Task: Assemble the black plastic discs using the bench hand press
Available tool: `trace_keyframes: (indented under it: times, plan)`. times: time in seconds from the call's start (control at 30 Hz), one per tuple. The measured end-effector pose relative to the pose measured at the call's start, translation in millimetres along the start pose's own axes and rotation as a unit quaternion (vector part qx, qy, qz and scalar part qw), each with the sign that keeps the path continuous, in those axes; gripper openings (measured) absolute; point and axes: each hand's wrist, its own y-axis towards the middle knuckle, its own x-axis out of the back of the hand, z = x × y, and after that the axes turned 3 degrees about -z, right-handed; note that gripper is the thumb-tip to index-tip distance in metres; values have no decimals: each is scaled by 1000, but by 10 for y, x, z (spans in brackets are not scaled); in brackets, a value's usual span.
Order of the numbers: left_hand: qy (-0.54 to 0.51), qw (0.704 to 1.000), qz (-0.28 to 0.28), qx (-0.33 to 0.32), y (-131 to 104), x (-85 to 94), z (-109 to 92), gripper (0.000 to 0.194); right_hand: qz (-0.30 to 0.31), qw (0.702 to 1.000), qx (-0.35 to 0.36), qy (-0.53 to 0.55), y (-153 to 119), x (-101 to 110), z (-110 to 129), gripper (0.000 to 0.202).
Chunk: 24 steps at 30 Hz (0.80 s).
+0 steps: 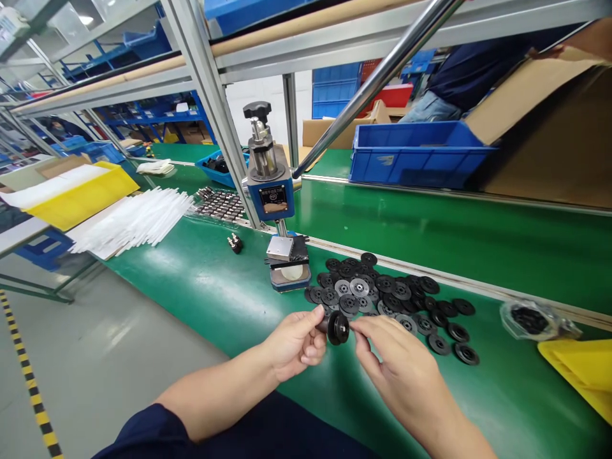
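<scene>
Between thumb and fingers, my left hand [299, 344] grips a black flanged spool [338, 327] by its narrow shaft, the discs facing right. My right hand [394, 347] is at the spool's right side, thumb and index finger brought close together by its end; whatever they pinch is too small to make out. Just beyond both hands lies a spread pile of black slotted discs [399, 291] on the green bench. Left of the pile stands a hand lever press [271, 197] with a metal block [280, 248] on its base.
The press's long chrome lever [373, 89] slants up to the right. Small black fittings [234, 243] stand left of it, near white tubes [138, 220]. A bagged lot of black parts [530, 319], a yellow bin [581, 370] and a blue crate [415, 153] are on the right.
</scene>
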Motion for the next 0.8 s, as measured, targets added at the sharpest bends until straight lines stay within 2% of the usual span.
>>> trace_keyframes:
  times: [0.17, 0.37, 0.57, 0.8]
  plan:
    - [-33, 999, -13, -18, -3, -67, 9, 43, -43, 994, -90, 55, -71, -19, -43, 16]
    - [-38, 999, 19, -34, -60, -146, 31, 36, 6, 978, -167, 126, -164, 15, -42, 44]
    - [29, 998, 0, -62, -120, -221, 74, 34, 28, 964, -180, 195, -242, 44, -103, 42]
    - [96, 989, -17, -110, -125, -260, 151, 37, 16, 943, -203, 263, -289, 53, -126, 37]
